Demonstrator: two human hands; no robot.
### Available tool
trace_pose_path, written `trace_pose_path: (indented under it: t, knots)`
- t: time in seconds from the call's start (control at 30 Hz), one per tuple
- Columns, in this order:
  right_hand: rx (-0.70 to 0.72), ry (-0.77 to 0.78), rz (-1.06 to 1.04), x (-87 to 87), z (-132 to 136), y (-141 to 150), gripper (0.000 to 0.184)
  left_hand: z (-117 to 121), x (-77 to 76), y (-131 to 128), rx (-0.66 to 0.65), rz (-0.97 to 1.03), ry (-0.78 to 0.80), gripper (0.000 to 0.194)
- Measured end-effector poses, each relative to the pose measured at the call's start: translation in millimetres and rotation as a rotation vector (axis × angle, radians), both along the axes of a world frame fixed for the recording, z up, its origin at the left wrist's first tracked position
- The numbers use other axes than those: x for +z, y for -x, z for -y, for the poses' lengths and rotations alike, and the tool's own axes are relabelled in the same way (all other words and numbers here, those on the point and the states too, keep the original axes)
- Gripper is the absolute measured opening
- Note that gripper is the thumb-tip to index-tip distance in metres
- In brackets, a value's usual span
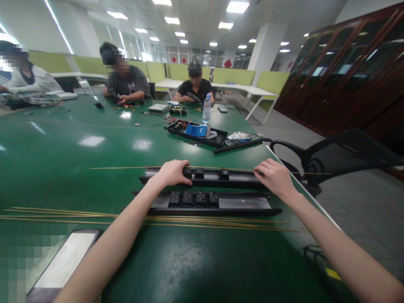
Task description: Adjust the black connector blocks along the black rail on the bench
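A long black channel [233, 182] with a pale metal inside lies across the table, several small black blocks [199, 172] sitting along it. My left hand [172, 172] is closed across its left part, thumb on the near side and fingers at the far side. A thin brass-coloured rod [126, 168] runs along the channel's far edge and sticks out past both ends. The fingers of my right hand [274, 179] pinch this rod near the channel's right end. Nearer to me lies a second black channel [246, 203], holding several square black blocks [187, 198] side by side.
Several loose brass-coloured rods [195, 220] lie in front, passing under my left forearm. A phone [66, 261] rests at lower left. Farther off are a black tray [176, 131], a water bottle [206, 110] and a black strip [236, 146]. A chair [334, 155] stands right; three people sit beyond.
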State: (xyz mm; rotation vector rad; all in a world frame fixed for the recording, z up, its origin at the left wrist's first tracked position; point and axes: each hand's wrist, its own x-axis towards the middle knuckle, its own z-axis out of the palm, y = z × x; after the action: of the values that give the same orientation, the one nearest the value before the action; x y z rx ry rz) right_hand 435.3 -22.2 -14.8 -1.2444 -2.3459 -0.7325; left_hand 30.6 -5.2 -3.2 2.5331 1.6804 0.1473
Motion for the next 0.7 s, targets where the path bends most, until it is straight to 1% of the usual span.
trace_pose_path:
  t: [0.53, 0.7]
  knots:
    - [-0.049, -0.034, 0.093, -3.3, -1, -42, 0.022, 1, 2.5, 0, -0.012, 0.004, -0.006, 0.073]
    - [-0.078, -0.021, 0.123, -2.0, 0, -58, 0.022, 0, 1.2, 1, -0.013, -0.002, -0.006, 0.073]
